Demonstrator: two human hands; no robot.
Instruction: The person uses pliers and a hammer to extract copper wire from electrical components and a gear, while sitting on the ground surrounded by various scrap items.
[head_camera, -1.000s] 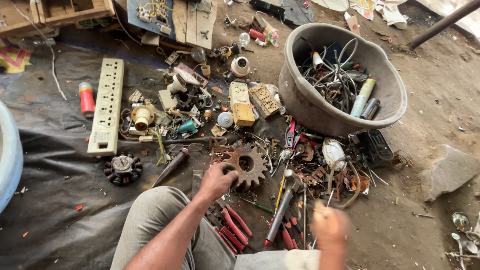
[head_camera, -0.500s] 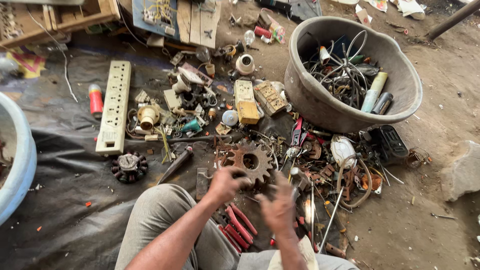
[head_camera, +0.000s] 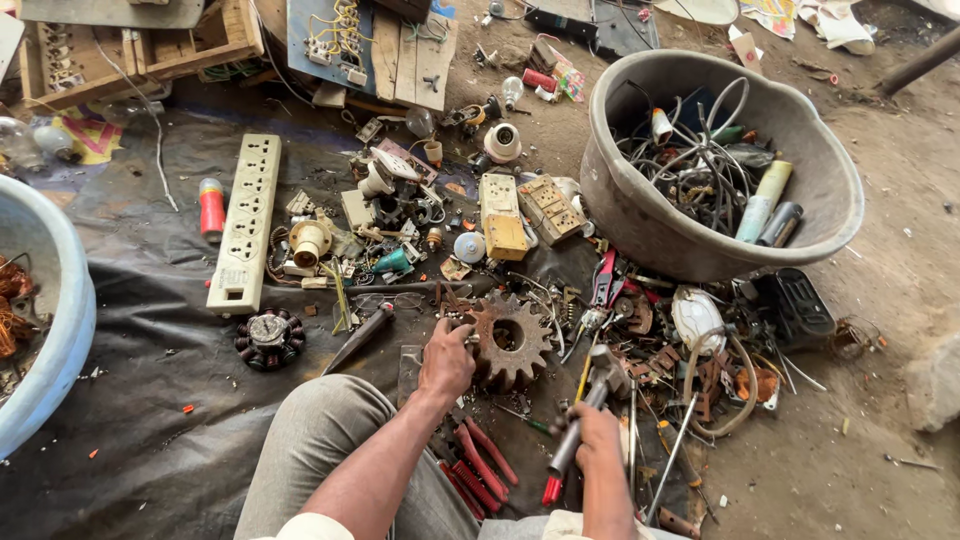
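On the dark sheet (head_camera: 150, 350) spread over the dirt floor, a rusty gear (head_camera: 510, 340) lies flat just ahead of the person's knee (head_camera: 330, 420). The left hand (head_camera: 446, 360) rests on the gear's left edge, fingers curled over the teeth and closed against the metal. The right hand (head_camera: 598, 440) is clamped around the handle of a hammer (head_camera: 585, 410); the hammer head points up and away, just right of the gear and not touching it. Red-handled tools (head_camera: 478, 465) lie between the two forearms, close to the body. To the right of the gear sits a heap of scrap (head_camera: 690, 350): brackets, wire, a white bulb-shaped piece and red-handled pliers (head_camera: 604, 278). Behind the heap stands a grey tub (head_camera: 640, 215) holding tangled wires and cylindrical parts. Beyond the gear, toward the far edge of the sheet, lie a yellow switch box (head_camera: 503, 215), a cream socket block (head_camera: 550, 207) and assorted small fittings. A white power strip (head_camera: 246, 222) lies lengthwise at the left, with a red cylinder (head_camera: 211, 208) just beside it and a round motor winding (head_camera: 268, 337) near its lower end. A blue basin (head_camera: 60, 330) occupies the left edge of the view. Wooden boards (head_camera: 400, 45) with mounted wiring lie at the top.
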